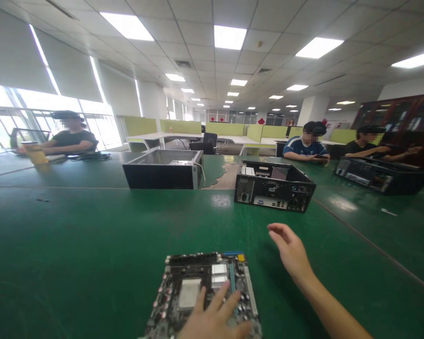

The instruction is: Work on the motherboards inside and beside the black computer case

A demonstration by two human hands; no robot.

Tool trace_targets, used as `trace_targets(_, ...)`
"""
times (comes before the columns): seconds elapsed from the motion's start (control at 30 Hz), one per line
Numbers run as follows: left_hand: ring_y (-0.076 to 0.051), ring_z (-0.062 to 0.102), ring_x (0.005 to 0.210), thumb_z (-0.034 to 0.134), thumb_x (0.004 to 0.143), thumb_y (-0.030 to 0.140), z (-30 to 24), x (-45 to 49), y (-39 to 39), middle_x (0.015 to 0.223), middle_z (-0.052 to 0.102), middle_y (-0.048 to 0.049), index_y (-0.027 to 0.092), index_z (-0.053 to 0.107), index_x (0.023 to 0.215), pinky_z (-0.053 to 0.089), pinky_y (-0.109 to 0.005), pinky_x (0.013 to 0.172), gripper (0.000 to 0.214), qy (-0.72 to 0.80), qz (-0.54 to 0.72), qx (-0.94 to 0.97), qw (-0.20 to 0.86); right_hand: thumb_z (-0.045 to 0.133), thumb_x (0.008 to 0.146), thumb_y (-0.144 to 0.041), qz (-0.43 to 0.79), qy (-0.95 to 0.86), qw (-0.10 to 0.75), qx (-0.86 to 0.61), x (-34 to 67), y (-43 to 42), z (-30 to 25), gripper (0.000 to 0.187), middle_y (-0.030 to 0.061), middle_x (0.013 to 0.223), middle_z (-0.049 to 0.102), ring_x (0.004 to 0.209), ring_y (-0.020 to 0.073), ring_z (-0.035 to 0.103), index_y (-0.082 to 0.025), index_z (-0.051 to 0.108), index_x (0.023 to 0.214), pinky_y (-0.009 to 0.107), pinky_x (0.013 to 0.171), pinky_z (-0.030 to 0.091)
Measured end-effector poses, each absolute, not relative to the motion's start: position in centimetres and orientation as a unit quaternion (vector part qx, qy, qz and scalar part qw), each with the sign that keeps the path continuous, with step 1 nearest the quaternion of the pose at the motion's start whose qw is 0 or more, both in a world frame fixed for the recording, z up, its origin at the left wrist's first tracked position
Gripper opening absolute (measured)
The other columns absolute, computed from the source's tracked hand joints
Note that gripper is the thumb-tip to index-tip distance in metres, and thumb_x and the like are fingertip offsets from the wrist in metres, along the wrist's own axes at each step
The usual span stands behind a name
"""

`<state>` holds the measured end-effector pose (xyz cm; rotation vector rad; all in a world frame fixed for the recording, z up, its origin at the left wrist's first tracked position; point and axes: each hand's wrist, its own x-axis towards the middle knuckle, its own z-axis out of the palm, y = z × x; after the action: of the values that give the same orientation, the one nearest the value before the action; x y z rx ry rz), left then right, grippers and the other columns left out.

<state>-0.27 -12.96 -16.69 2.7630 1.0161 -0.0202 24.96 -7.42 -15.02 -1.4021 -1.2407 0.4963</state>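
Observation:
A motherboard (pixel 187 263) lies flat on the green tabletop (pixel 92 245) at the bottom centre, with a pale square processor socket (pixel 190 294), a silver heat sink (pixel 219 274) and slots along its right side. My left hand (pixel 215 318) is spread palm down over its lower right part, fingers apart, and covers some of the board. Whether the palm presses on it I cannot tell. To the right of the board, my right hand (pixel 292 252) is raised over the tabletop, fingers loosely bent, with nothing visible in it.
An open black computer case (pixel 273 190) stands beyond my right hand, its rear ports facing me. Another case (pixel 160 175) stands farther left, another (pixel 378 176) far right. Several people sit around the table; a cup (pixel 35 153) is at the left. Worn tabletop (pixel 226 178) shows between cases.

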Motion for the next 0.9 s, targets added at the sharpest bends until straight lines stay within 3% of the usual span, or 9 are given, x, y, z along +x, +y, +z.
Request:
trace_targets(0.13, -0.025, 0.029, 0.136, 0.046, 0.080, 0.012, -13.2, -9.6, -7.0, 0.147, 0.034, 0.0050, 0.044, 0.049, 0.128, 0.030, -0.048, 0.110, 0.057, 0.432, -0.010, 0.899, 0.066, 0.052, 0.079, -0.043, -0.004, -0.588, 0.483, -0.648, 29.7, -2.6, -12.5, 0.036, 0.0100, 0.111, 0.061, 0.106, 0.0262, 0.053, -0.020, 0.058, 0.105, 0.042, 0.093, 0.041)
trace_targets(0.27, -0.022, 0.039, 0.131, 0.039, 0.087, 0.026, -13.5, -22.3, -1.3, 0.141, 0.041, 0.0118, 0.047, 0.052, 0.123, 0.030, -0.041, 0.111, 0.044, 0.500, 0.046, 0.865, 0.012, 0.052, 0.079, -0.044, -0.174, -0.619, 0.366, -0.673, 34.4, 4.6, -8.1, 0.046, 0.0153, 0.119, 0.057, 0.114, 0.0306, 0.047, -0.016, 0.055, 0.115, 0.043, 0.097, 0.036)
trace_targets(0.33, -0.023, 0.042, 0.128, 0.035, 0.088, 0.028, -14.0, -28.3, 0.5, 0.139, 0.043, 0.0171, 0.050, 0.053, 0.121, 0.029, -0.044, 0.111, 0.044, 0.517, 0.069, 0.853, -0.025, 0.049, 0.081, -0.049, -0.183, -0.626, 0.301, -0.695, 35.9, 8.0, -6.4, 0.053, 0.0167, 0.125, 0.055, 0.118, 0.0322, 0.045, -0.014, 0.054, 0.120, 0.044, 0.097, 0.036)
trace_targets(0.47, -0.025, 0.041, 0.128, 0.037, 0.087, 0.029, -14.9, -35.9, 0.9, 0.137, 0.042, 0.0241, 0.058, 0.049, 0.118, 0.030, -0.049, 0.109, 0.044, 0.543, 0.065, 0.836, -0.056, 0.042, 0.081, -0.066, -0.080, -0.656, 0.180, -0.729, 37.2, 13.0, -5.7, 0.066, 0.0191, 0.120, 0.059, 0.109, 0.0328, 0.054, -0.013, 0.059, 0.118, 0.043, 0.088, 0.040)
trace_targets(0.57, -0.026, 0.041, 0.128, 0.038, 0.087, 0.032, -15.4, -36.6, -0.2, 0.135, 0.045, 0.0229, 0.055, 0.054, 0.115, 0.031, -0.048, 0.109, 0.039, 0.561, 0.106, 0.815, -0.096, 0.041, 0.073, -0.077, -0.047, -0.644, 0.136, -0.751, 37.3, 14.6, -6.5, 0.074, 0.0202, 0.112, 0.063, 0.101, 0.0356, 0.058, -0.015, 0.067, 0.105, 0.045, 0.080, 0.042)
trace_targets(0.7, -0.027, 0.042, 0.127, 0.043, 0.085, 0.033, -15.4, -32.3, -1.2, 0.135, 0.051, 0.0111, 0.041, 0.063, 0.112, 0.030, -0.045, 0.109, 0.035, 0.562, 0.127, 0.808, -0.124, 0.034, 0.066, -0.087, -0.077, -0.615, 0.103, -0.778, 36.8, 14.3, -6.8, 0.083, 0.0189, 0.103, 0.066, 0.095, 0.0384, 0.060, -0.018, 0.071, 0.092, 0.046, 0.073, 0.043)
trace_targets(0.9, -0.026, 0.042, 0.125, 0.049, 0.085, 0.036, -13.4, -21.8, 1.1, 0.130, 0.055, 0.0026, 0.038, 0.061, 0.115, 0.031, -0.045, 0.107, 0.032, 0.453, 0.134, 0.875, -0.107, 0.025, 0.077, -0.080, -0.131, -0.651, 0.039, -0.747, 34.0, 9.6, -5.4, 0.078, 0.0158, 0.085, 0.069, 0.082, 0.0295, 0.064, -0.017, 0.071, 0.079, 0.035, 0.066, 0.044)
